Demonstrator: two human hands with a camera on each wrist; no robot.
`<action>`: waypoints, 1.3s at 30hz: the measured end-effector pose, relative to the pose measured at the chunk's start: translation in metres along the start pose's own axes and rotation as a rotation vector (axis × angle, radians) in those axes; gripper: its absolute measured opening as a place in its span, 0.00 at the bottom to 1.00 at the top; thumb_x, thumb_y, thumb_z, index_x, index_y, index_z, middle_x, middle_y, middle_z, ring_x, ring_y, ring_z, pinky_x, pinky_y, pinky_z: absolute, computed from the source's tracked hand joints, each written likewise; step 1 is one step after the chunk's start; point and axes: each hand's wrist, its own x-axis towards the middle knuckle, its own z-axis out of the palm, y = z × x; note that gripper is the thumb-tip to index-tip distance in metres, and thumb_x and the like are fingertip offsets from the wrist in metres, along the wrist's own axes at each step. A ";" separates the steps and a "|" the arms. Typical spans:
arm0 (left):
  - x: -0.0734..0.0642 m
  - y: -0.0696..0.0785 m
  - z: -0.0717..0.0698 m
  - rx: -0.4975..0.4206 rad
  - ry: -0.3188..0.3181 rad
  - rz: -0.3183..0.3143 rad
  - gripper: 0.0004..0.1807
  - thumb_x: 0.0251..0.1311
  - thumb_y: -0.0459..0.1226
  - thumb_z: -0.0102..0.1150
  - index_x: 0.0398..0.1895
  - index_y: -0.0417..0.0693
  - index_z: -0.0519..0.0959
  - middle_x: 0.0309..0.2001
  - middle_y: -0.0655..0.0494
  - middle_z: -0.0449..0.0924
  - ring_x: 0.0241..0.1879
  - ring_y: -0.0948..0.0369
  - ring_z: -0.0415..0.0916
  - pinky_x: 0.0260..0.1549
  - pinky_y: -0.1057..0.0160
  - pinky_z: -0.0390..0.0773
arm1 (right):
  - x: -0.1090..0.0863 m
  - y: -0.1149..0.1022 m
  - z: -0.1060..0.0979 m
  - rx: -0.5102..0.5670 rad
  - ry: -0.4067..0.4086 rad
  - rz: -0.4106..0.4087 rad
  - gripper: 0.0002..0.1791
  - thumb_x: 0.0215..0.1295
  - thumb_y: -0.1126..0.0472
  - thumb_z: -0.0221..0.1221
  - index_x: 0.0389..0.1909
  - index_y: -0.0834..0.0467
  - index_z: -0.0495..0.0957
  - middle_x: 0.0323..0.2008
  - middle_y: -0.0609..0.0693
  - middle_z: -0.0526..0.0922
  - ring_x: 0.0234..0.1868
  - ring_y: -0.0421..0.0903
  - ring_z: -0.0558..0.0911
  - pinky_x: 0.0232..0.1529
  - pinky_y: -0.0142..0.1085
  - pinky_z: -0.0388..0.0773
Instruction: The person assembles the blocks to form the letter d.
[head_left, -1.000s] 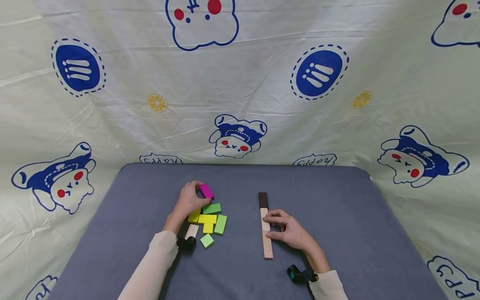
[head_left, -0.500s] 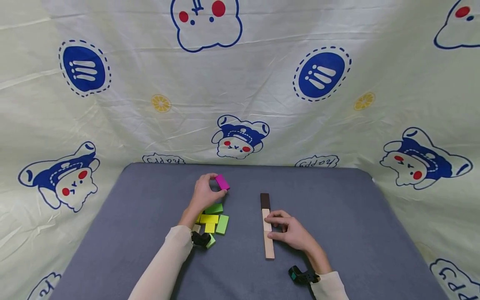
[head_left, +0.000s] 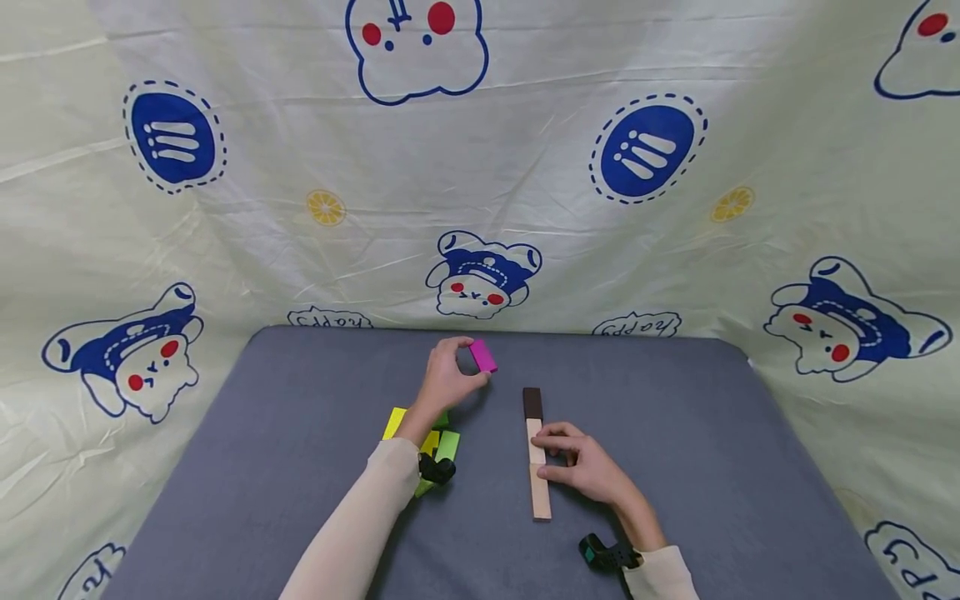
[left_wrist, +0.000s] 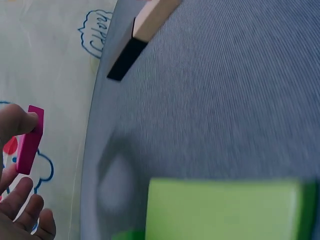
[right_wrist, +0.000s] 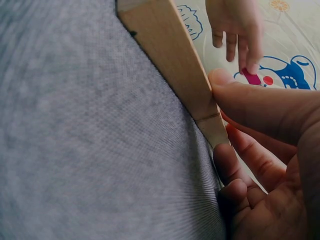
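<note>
My left hand point(head_left: 438, 387) pinches a magenta wooden block point(head_left: 483, 355) between thumb and fingers, held above the table's far part. In the left wrist view that block point(left_wrist: 29, 147) is gripped near its edges. Three blocks lie end to end in a row: a dark brown block point(head_left: 532, 402) at the far end, then a pale wooden block point(head_left: 536, 428) and another pale block point(head_left: 541, 502). My right hand point(head_left: 588, 468) rests at the row's right side, thumb and index finger touching the pale blocks near their joint. The right wrist view shows the thumb against the pale wood point(right_wrist: 170, 60).
Under and beside my left wrist lie yellow point(head_left: 393, 422) and light green point(head_left: 447, 446) blocks, partly hidden by the arm. A grey cloth covers the table point(head_left: 675, 417). A printed curtain point(head_left: 525, 167) hangs behind its far edge.
My left hand has carried the magenta block rightward and farther away, from beside the coloured pile to near the row's far end. The right hand and the row stay put.
</note>
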 end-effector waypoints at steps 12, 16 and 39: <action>0.011 0.016 0.028 -0.068 -0.015 0.039 0.35 0.56 0.42 0.75 0.68 0.45 0.75 0.61 0.46 0.79 0.55 0.49 0.78 0.48 0.51 0.79 | 0.001 0.002 0.000 -0.032 0.026 -0.017 0.24 0.63 0.56 0.72 0.59 0.58 0.84 0.59 0.56 0.79 0.57 0.48 0.75 0.50 0.33 0.73; 0.016 0.022 0.036 -0.084 -0.052 0.051 0.36 0.57 0.41 0.74 0.70 0.44 0.74 0.63 0.46 0.78 0.54 0.48 0.78 0.47 0.52 0.78 | 0.001 0.002 -0.001 -0.048 0.029 -0.004 0.25 0.63 0.54 0.72 0.59 0.57 0.84 0.59 0.54 0.79 0.57 0.45 0.75 0.49 0.33 0.74; 0.035 0.016 0.060 0.025 -0.268 0.064 0.35 0.60 0.41 0.73 0.71 0.44 0.73 0.68 0.46 0.76 0.59 0.50 0.76 0.62 0.50 0.76 | 0.000 0.003 -0.002 -0.041 0.018 0.011 0.25 0.62 0.53 0.72 0.59 0.55 0.85 0.59 0.53 0.79 0.50 0.41 0.75 0.40 0.33 0.72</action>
